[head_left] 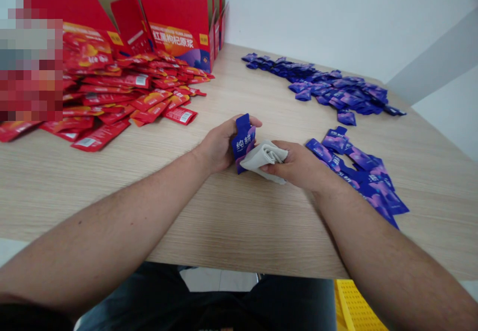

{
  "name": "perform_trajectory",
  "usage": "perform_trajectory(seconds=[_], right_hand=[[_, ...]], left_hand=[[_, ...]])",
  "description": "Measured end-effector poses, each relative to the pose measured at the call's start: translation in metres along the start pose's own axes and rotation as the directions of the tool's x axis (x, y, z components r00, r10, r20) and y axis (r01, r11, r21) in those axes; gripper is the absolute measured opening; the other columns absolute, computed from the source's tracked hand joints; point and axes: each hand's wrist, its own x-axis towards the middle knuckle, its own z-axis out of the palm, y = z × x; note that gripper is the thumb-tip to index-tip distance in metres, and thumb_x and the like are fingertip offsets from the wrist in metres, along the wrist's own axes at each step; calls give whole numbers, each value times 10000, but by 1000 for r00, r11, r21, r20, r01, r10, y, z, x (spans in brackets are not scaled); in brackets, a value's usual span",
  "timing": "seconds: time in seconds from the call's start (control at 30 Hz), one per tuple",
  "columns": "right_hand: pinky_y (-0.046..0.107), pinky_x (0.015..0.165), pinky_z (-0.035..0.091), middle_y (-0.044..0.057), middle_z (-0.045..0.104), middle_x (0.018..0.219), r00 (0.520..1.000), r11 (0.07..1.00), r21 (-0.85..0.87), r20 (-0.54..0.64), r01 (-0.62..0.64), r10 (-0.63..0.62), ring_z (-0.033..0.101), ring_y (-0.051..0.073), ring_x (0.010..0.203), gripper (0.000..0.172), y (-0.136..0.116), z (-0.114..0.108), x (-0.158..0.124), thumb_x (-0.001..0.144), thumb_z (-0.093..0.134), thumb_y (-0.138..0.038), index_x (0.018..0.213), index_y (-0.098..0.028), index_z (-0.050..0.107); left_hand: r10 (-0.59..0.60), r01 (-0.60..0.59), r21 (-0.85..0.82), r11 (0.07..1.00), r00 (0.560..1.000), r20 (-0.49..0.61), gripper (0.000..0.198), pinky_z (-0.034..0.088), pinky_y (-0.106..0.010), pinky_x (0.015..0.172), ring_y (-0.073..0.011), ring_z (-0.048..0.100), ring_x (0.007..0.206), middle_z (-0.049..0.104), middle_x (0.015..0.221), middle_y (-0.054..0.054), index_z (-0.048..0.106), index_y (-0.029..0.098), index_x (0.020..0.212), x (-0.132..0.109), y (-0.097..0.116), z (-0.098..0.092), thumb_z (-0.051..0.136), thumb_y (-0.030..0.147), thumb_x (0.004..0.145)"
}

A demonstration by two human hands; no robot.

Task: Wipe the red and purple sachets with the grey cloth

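My left hand (220, 147) grips a purple-blue pouch (243, 139) with white lettering, held upright above the table with its narrow spout end up. In my right hand (298, 164) is a folded whitish cloth (263, 156), closed between thumb and fingers. The cloth's tip touches or overlaps the lower part of the pouch. Several more purple pouches (373, 171) lie loosely spread by my right forearm, which partly hides them. Behind them, a long heap of purple pouches (336, 89) runs along the table's back edge.
A big pile of red pouches (112, 97) covers the table's left side. Red printed cartons (175, 17) stand behind it, against the white wall (336, 17). Below the wooden table's (239, 231) front edge, a yellow perforated crate (358, 306) shows at the lower right.
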Motion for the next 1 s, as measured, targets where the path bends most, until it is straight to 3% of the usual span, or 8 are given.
perform_trajectory(seconds=[0.1, 0.3, 0.6, 0.8, 0.9, 1.0], right_hand=[[313, 680, 471, 12, 721, 859, 1000, 1000, 16, -1, -13, 13, 618, 184, 744, 310, 1, 0, 0, 758, 763, -374, 998, -188, 701], [304, 672, 451, 0, 695, 827, 1000, 998, 52, 19, -21, 20, 587, 166, 704, 297, -2, 2, 0, 769, 755, -368, 998, -187, 698], [315, 694, 454, 7, 698, 850, 1000, 1000, -13, -18, -1, 1, 595, 179, 732, 300, 1, 2, 1, 757, 753, -368, 998, -195, 708], [305, 684, 457, -2, 692, 845, 1000, 1000, 14, -2, -13, 13, 587, 166, 719, 275, 2, 3, 1, 767, 751, -354, 989, -200, 701], [297, 657, 451, -11, 678, 808, 1000, 999, 33, 6, -18, 18, 576, 159, 688, 256, 0, 2, 0, 770, 745, -362, 962, -200, 692], [307, 660, 460, -4, 701, 828, 999, 999, -28, -48, -28, 27, 606, 183, 724, 253, -1, -3, 0, 772, 745, -377, 959, -211, 698]], left_hand=[[-12, 11, 21, 1000, 1000, 25, 185, 467, -246, 529, -139, 570, 569, 590, 693, -15, 660, 167, 859, -1, -1, 0, 593, 313, 768], [-60, 61, -11, 998, 997, 57, 103, 477, -241, 561, -143, 592, 632, 598, 745, -27, 598, 166, 725, -6, 2, 1, 638, 260, 728], [-12, 0, 74, 997, 986, 166, 73, 499, -279, 650, -180, 625, 746, 649, 831, -53, 662, 147, 700, -6, 2, -3, 646, 200, 653], [44, -89, 136, 987, 952, 304, 39, 493, -305, 697, -193, 621, 779, 665, 862, -91, 635, 129, 570, -8, 4, -5, 650, 163, 583], [35, -76, 139, 987, 960, 277, 40, 461, -284, 632, -164, 589, 705, 644, 811, -78, 604, 135, 561, -5, 3, -6, 613, 145, 599], [55, -77, 153, 985, 989, 138, 38, 423, -252, 571, -134, 537, 609, 592, 708, -29, 607, 156, 659, 2, -2, -8, 605, 154, 697]])
